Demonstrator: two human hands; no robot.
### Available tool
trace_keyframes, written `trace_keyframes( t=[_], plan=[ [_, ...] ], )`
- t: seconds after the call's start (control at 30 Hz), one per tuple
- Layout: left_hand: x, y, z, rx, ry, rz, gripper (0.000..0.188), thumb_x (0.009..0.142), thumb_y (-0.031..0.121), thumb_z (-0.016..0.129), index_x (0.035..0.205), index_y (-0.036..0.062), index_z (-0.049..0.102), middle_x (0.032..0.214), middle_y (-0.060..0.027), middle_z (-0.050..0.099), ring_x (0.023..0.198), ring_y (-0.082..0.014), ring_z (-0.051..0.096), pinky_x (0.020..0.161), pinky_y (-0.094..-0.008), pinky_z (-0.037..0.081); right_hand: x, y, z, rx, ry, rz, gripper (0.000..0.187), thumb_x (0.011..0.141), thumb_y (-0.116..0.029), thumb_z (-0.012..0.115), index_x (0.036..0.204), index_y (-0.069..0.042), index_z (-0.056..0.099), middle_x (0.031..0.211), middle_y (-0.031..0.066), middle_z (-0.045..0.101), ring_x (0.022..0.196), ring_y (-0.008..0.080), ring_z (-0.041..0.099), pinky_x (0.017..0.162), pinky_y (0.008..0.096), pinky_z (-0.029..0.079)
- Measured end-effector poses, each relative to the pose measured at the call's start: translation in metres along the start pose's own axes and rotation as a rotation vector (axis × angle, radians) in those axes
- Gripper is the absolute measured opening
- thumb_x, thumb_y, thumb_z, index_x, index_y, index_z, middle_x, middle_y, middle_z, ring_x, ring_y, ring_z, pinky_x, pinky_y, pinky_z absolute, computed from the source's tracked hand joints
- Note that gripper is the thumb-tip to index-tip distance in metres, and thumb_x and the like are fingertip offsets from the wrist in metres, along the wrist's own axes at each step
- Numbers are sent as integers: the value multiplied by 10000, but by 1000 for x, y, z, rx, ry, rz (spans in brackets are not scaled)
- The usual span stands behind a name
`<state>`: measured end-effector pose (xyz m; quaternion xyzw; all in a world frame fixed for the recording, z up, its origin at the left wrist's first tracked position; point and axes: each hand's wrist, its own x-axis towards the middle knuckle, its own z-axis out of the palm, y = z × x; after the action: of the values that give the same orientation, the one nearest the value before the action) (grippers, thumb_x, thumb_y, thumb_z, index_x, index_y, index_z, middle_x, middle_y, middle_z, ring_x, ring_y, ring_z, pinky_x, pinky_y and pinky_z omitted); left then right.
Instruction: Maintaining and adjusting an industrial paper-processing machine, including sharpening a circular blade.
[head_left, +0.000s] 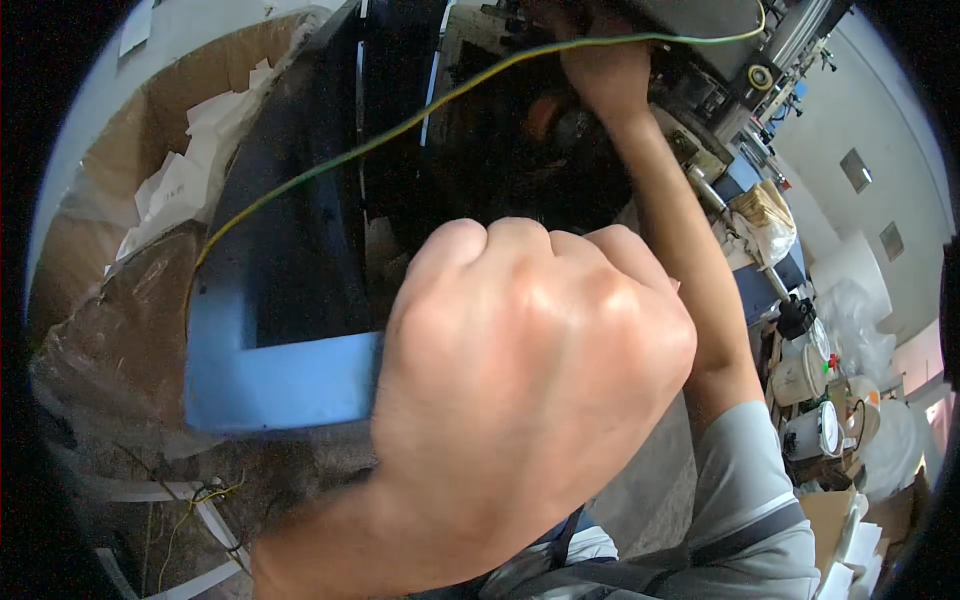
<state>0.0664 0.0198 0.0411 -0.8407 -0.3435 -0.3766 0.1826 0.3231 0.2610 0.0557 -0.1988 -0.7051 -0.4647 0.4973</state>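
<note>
Spanning the left of my view, the blue frame [300, 385] looks stiff, smooth and, I judge, fairly heavy; its broad near bar seems the surest place to take hold. Over that bar's right end, my left grip [535, 380] is curled into a fist, its contents hidden from me. My right grip [608, 75] sits high in shadow; I cannot tell its closure or hold. The yellow-green wire [400, 125], likely light and bendy, crosses there.
</note>
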Motion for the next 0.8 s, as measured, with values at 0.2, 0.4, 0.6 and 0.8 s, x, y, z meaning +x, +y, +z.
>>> trace_keyframes(
  t=[0.2,0.4,0.6,0.8],
  plan=[
    [-1,-2,0,-14,-25,4,372,754,369,820,675,124,551,611,-40,554,601,-228,600,585,-369,472,0,-12,-7,-274,-273,85,199,899,-230,694,1029,-80,707,965,169,699,872,411,669,754,509,525],
    [-1,-1,3,-14,-19,6,370,754,366,822,674,122,555,606,-40,555,601,-233,605,592,-371,476,3,-25,-9,-302,-100,57,95,903,-114,632,907,-37,687,891,175,665,843,398,644,767,488,507],
    [-2,-2,4,-35,17,-4,372,758,368,825,670,124,558,603,-43,560,593,-237,607,590,-374,481,7,-18,-11,-610,-391,-156,305,943,-366,723,1138,-133,736,1028,165,726,924,440,667,789,529,530],
    [-1,-1,5,-113,58,-31,378,755,371,831,668,121,560,603,-49,565,578,-248,607,579,-379,486,7,-33,-27,-200,-351,208,340,947,-384,716,1157,-117,733,1011,175,740,940,436,678,810,507,543]
  ],
)
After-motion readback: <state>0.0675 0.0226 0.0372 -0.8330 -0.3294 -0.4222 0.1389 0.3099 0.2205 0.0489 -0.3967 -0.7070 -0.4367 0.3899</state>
